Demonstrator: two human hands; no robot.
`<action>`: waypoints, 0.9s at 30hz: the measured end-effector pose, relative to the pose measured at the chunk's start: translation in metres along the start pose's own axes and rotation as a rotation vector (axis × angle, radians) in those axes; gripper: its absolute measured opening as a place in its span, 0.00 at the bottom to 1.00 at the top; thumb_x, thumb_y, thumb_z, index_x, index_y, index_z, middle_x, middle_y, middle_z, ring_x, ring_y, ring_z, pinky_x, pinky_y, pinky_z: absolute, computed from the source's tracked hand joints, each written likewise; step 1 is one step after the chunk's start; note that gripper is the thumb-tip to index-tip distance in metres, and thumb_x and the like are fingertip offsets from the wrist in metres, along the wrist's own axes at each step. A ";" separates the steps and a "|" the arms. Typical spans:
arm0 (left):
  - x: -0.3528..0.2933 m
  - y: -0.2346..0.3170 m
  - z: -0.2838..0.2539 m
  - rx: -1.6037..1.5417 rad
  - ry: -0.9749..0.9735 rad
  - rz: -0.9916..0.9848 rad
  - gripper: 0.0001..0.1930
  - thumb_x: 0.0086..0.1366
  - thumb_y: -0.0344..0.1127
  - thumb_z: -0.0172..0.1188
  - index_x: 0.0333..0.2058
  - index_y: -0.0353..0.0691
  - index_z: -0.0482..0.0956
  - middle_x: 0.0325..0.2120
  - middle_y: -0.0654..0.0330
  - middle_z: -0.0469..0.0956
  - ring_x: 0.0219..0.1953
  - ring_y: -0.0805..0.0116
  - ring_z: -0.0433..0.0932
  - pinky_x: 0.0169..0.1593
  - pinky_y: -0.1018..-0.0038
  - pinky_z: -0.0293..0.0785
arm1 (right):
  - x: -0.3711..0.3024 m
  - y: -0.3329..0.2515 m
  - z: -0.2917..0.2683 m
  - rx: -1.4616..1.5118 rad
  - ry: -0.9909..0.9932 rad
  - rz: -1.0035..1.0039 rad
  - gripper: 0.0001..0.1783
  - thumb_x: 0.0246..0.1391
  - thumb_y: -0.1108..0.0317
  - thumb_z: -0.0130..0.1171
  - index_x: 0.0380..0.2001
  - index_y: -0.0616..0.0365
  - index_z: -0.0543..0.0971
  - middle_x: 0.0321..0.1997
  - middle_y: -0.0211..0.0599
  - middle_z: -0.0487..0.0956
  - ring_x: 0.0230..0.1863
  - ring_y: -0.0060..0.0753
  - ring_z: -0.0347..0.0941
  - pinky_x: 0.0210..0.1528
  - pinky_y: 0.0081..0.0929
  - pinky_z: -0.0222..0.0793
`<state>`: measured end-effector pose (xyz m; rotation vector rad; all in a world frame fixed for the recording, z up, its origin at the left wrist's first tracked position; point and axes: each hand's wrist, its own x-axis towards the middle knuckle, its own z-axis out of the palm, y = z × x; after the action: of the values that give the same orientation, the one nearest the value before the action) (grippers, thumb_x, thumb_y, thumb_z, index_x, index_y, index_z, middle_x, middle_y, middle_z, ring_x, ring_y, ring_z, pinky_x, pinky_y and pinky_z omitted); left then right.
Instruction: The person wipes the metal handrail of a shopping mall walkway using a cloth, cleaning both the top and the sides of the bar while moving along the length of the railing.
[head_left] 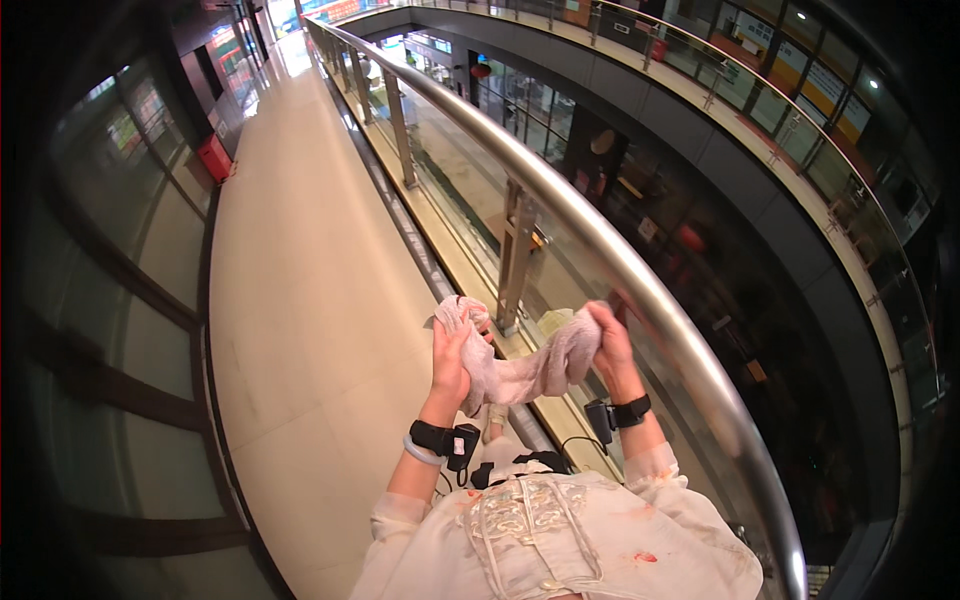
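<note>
A pale pink cloth (520,380), which looks like a towel, hangs bunched between my two hands and sags in the middle. My left hand (452,362) is closed around one end, with part of the cloth rising above the fingers. At the other end, my right hand (613,343) grips the cloth in a fist. Both hands are in front of my body, beside the glass panels of a railing and below its metal handrail (600,235). Neither hand touches the handrail. Each wrist wears a black strap with a small black device.
The railing runs along my right, with upright metal posts (516,250) and glass. Beyond it lies an open drop to a lower floor, with a curved balcony opposite. A tiled walkway (310,300) stretches ahead. On the left are dark glass walls and a red box (214,158).
</note>
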<state>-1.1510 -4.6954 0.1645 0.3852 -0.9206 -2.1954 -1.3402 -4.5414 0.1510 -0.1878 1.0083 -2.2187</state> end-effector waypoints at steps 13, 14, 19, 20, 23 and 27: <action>0.139 0.041 -0.027 0.148 0.060 -0.009 0.20 0.56 0.22 0.46 0.47 0.41 0.55 0.41 0.56 0.66 0.38 0.61 0.73 0.39 0.68 0.73 | 0.267 0.114 0.150 -1.097 0.069 -0.144 0.23 0.44 0.57 0.47 0.31 0.72 0.68 0.29 0.59 0.69 0.33 0.46 0.69 0.37 0.40 0.62; 0.148 0.044 -0.031 0.177 0.094 -0.001 0.20 0.56 0.22 0.46 0.48 0.41 0.55 0.41 0.56 0.66 0.38 0.62 0.73 0.40 0.68 0.73 | 0.265 0.121 0.150 -1.144 0.144 -0.326 0.24 0.44 0.58 0.46 0.36 0.72 0.65 0.24 0.59 0.71 0.29 0.56 0.69 0.33 0.43 0.63; 0.185 0.038 -0.037 0.171 0.090 -0.044 0.21 0.56 0.21 0.46 0.48 0.41 0.55 0.41 0.55 0.67 0.38 0.62 0.73 0.41 0.70 0.72 | 0.280 0.141 0.083 -1.251 0.217 -0.116 0.21 0.41 0.67 0.50 0.38 0.64 0.60 0.34 0.61 0.71 0.35 0.59 0.68 0.35 0.44 0.63; 0.195 0.038 -0.040 0.185 0.075 -0.055 0.21 0.55 0.21 0.46 0.48 0.41 0.56 0.41 0.55 0.67 0.38 0.63 0.73 0.41 0.70 0.72 | 0.278 0.140 0.084 -1.249 0.232 -0.119 0.21 0.41 0.67 0.50 0.38 0.64 0.60 0.34 0.61 0.71 0.35 0.59 0.68 0.35 0.44 0.63; 0.217 0.036 -0.051 0.147 0.030 -0.119 0.21 0.55 0.21 0.47 0.47 0.40 0.56 0.41 0.56 0.67 0.38 0.63 0.73 0.42 0.71 0.72 | 0.255 0.124 0.127 -1.055 0.282 -0.394 0.17 0.42 0.67 0.50 0.36 0.64 0.63 0.32 0.55 0.70 0.38 0.54 0.66 0.40 0.38 0.61; 0.262 0.021 -0.051 0.135 -0.099 -0.125 0.20 0.56 0.21 0.46 0.48 0.38 0.58 0.40 0.57 0.68 0.37 0.65 0.73 0.43 0.71 0.71 | 0.253 0.109 0.151 -1.020 0.070 -0.502 0.17 0.43 0.67 0.49 0.37 0.65 0.65 0.34 0.55 0.70 0.33 0.48 0.69 0.35 0.35 0.63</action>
<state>-1.2985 -4.9182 0.1444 0.4111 -1.1297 -2.2897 -1.4160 -4.8459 0.1417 -0.8887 2.2488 -1.8875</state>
